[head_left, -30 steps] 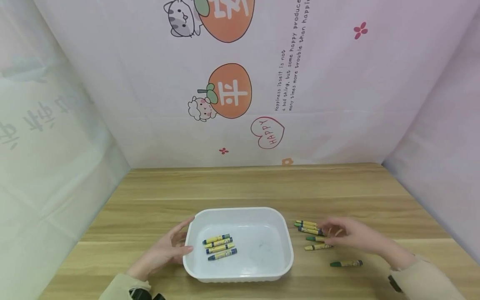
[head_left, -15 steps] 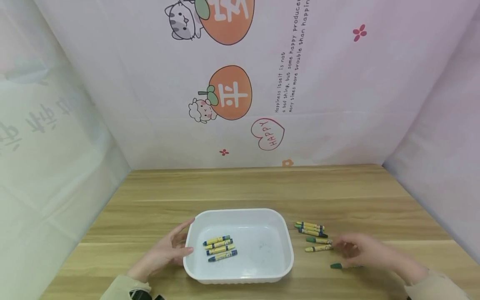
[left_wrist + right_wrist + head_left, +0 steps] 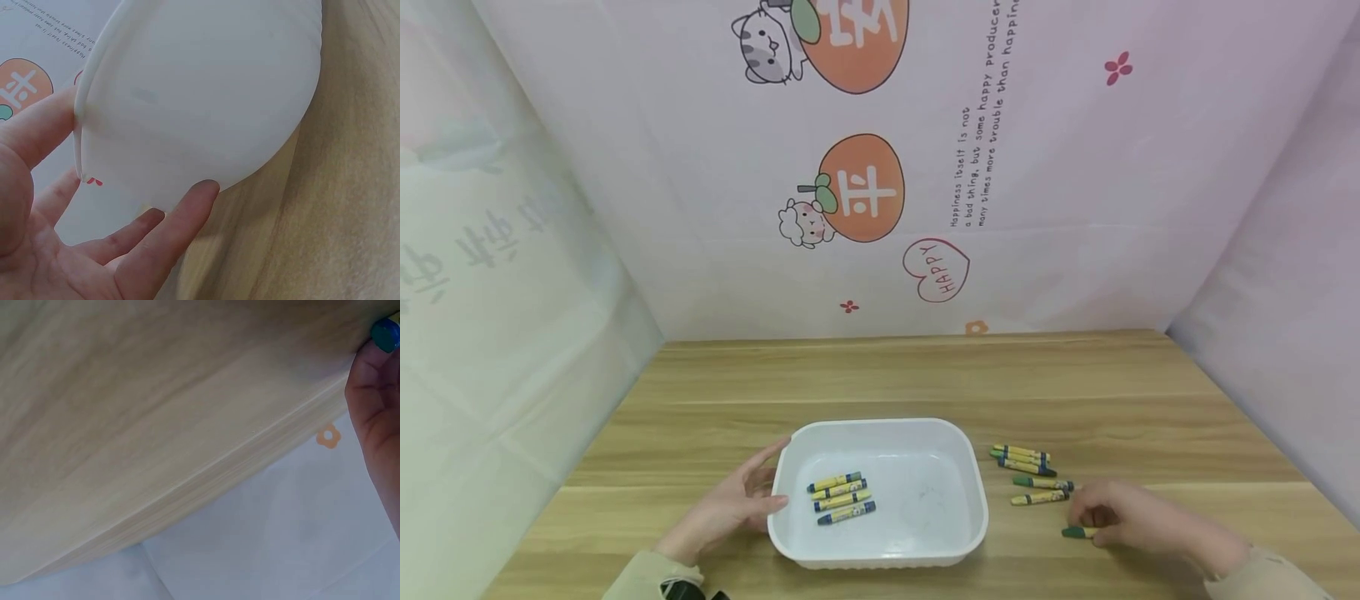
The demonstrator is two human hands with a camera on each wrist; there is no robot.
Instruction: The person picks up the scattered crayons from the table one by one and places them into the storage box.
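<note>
A white plastic tray holds several yellow-wrapped crayons lying side by side. My left hand grips its left end, thumb over the rim and the other fingers along the outer wall; the left wrist view shows fingertips against that wall. Right of the tray, my right hand pinches a dark green crayon low over the table, most of it hidden by the fingers. Its blue-green end shows at the corner of the right wrist view.
Between tray and right hand lie a small pile of crayons, a green-tipped crayon and a yellow-tipped crayon. The wooden table meets a printed white cloth at the back; cloth walls rise at both sides.
My right hand has moved from the crayons beside the pile toward the near right, down to the dark green crayon, and now pinches it. My left hand and the tray have stayed put.
</note>
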